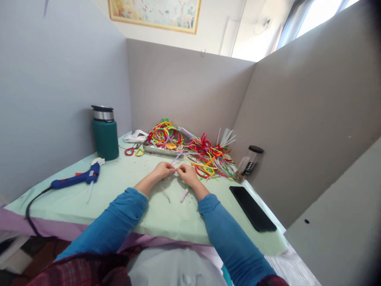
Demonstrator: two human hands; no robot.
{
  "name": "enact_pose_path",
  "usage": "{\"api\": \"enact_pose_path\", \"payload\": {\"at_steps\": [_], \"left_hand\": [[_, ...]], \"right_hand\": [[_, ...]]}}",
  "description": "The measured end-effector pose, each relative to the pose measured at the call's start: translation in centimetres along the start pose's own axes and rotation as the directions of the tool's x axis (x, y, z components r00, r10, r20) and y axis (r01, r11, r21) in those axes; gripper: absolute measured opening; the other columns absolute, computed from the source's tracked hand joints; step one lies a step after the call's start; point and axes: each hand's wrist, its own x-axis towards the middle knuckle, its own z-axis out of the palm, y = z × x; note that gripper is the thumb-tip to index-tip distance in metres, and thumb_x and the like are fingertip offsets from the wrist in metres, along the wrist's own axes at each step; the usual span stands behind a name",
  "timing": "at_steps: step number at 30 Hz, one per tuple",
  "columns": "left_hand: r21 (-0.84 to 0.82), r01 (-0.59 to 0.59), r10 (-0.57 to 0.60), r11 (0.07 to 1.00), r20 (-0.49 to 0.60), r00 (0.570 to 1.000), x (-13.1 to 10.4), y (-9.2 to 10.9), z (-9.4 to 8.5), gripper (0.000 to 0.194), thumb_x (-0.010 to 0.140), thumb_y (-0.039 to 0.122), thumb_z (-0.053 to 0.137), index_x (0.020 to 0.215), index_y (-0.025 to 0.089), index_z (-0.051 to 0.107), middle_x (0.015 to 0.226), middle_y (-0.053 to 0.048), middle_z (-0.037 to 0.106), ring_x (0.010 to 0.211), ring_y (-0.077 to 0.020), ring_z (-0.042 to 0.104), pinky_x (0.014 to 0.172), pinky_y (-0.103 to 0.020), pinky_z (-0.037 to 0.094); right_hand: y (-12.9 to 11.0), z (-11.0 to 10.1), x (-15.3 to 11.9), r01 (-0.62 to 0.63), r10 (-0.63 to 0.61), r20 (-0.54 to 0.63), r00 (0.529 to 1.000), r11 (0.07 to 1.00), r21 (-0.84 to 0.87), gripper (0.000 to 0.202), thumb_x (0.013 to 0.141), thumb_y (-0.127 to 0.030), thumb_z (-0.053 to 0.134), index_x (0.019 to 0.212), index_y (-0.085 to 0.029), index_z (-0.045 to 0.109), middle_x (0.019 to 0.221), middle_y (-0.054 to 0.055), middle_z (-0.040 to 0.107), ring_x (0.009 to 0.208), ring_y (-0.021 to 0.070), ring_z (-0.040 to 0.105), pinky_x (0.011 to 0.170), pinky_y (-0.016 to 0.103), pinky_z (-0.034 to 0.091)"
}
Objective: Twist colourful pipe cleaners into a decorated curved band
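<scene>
My left hand [163,170] and my right hand [187,174] meet over the middle of the table, fingertips pinched close together. Between them they grip a lilac pipe cleaner [177,157], whose free end sticks up and away toward the tray. How it is bent at the fingertips is hidden. Below the left hand lies a thin pale strand [165,193] on the cloth. A short pink piece [184,195] rests beneath the right hand, with a bit of green near it.
A metal tray [160,150] of coiled pipe cleaners stands at the back, beside a heap of loose pipe cleaners [208,155]. On the left are a blue glue gun [77,179] with its cord and a green bottle [105,137]. A black phone [252,208] and clear bottle [249,163] sit right.
</scene>
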Motion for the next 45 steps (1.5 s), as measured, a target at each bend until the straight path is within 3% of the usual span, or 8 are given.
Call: {"api": "enact_pose_path", "payload": {"at_steps": [6, 14, 22, 29, 33, 37, 40, 45], "left_hand": [[0.006, 0.006, -0.005, 1.000, -0.034, 0.999, 0.2, -0.1, 0.0, 0.019, 0.068, 0.029, 0.062, 0.077, 0.012, 0.059, 0.051, 0.004, 0.050, 0.031, -0.0038, 0.032, 0.033, -0.019, 0.026], [-0.035, 0.014, -0.014, 0.999, 0.002, 1.000, -0.1, 0.2, -0.2, 0.015, 0.069, 0.027, 0.060, 0.071, 0.012, 0.057, 0.045, 0.006, 0.046, 0.030, -0.0046, 0.032, 0.032, -0.020, 0.023], [-0.079, 0.039, -0.037, 0.996, 0.025, 0.999, -0.2, 0.3, -0.2, 0.029, 0.067, 0.040, 0.064, 0.070, 0.011, 0.058, 0.040, 0.007, 0.040, 0.030, -0.0040, 0.029, 0.034, -0.020, 0.021], [-0.139, 0.069, -0.055, 0.988, 0.097, 0.994, -0.8, 0.9, -0.2, 0.036, 0.067, 0.047, 0.063, 0.066, 0.011, 0.056, 0.046, 0.003, 0.049, 0.029, -0.0026, 0.027, 0.034, -0.021, 0.020], [-0.094, 0.053, -0.042, 0.994, 0.116, 0.992, -0.8, 0.9, -0.2, 0.033, 0.069, 0.043, 0.060, 0.065, 0.011, 0.056, 0.045, 0.003, 0.049, 0.028, -0.0030, 0.028, 0.033, -0.020, 0.021], [-0.038, -0.004, 0.008, 0.999, 0.115, 0.993, -0.5, 0.6, -0.1, 0.022, 0.070, 0.032, 0.058, 0.076, 0.011, 0.059, 0.056, 0.001, 0.057, 0.029, -0.0028, 0.030, 0.034, -0.020, 0.022], [0.057, -0.040, 0.035, 0.998, 0.091, 0.995, -0.4, 0.5, -0.1, 0.020, 0.070, 0.026, 0.054, 0.081, 0.011, 0.061, 0.054, 0.002, 0.055, 0.032, -0.0047, 0.033, 0.036, -0.020, 0.026], [0.265, -0.185, 0.196, 0.946, -0.014, 0.981, -0.4, 0.6, -0.5, 0.019, 0.065, 0.021, 0.055, 0.077, 0.012, 0.067, 0.062, 0.000, 0.060, 0.056, -0.0107, 0.050, 0.053, -0.020, 0.037]], "right_hand": [[-0.3, -0.2, -0.1, -0.006, 0.006, 0.001, 1.000, 1.000, -0.001, 0.017, 0.073, -0.030, 0.050, 0.066, -0.018, 0.059, 0.062, -0.001, 0.059, 0.058, 0.0112, 0.049, 0.055, 0.021, 0.033], [-0.4, -0.2, -0.1, -0.012, 0.011, 0.012, 1.000, 1.000, 0.014, 0.017, 0.073, -0.030, 0.050, 0.066, -0.018, 0.059, 0.061, -0.002, 0.059, 0.057, 0.0105, 0.048, 0.055, 0.021, 0.033], [0.0, 0.0, 0.0, 0.002, -0.003, 0.005, 1.000, 1.000, 0.014, 0.018, 0.074, -0.031, 0.049, 0.067, -0.018, 0.059, 0.061, -0.002, 0.058, 0.057, 0.0103, 0.048, 0.054, 0.021, 0.032], [0.1, 0.0, 0.0, 0.005, -0.005, 0.010, 1.000, 1.000, 0.027, 0.018, 0.074, -0.031, 0.049, 0.069, -0.018, 0.060, 0.062, -0.002, 0.059, 0.058, 0.0107, 0.049, 0.055, 0.021, 0.033], [-0.1, -0.1, -0.1, -0.005, 0.005, 0.013, 1.000, 1.000, 0.025, 0.018, 0.074, -0.032, 0.049, 0.068, -0.018, 0.059, 0.061, -0.002, 0.058, 0.058, 0.0106, 0.049, 0.055, 0.021, 0.033], [-0.2, -0.3, 0.0, -0.012, 0.012, 0.009, 1.000, 1.000, 0.023, 0.019, 0.074, -0.031, 0.048, 0.066, -0.017, 0.058, 0.060, -0.002, 0.057, 0.059, 0.0106, 0.049, 0.055, 0.020, 0.032], [-0.2, -0.3, 0.0, -0.016, 0.016, 0.013, 1.000, 1.000, 0.021, 0.018, 0.074, -0.030, 0.048, 0.066, -0.017, 0.058, 0.060, -0.002, 0.056, 0.059, 0.0106, 0.049, 0.055, 0.021, 0.033], [-0.4, -0.3, 0.0, -0.005, 0.005, 0.015, 1.000, 1.000, 0.024, 0.019, 0.074, -0.031, 0.049, 0.066, -0.017, 0.058, 0.059, -0.002, 0.056, 0.058, 0.0107, 0.048, 0.056, 0.021, 0.033]]}}
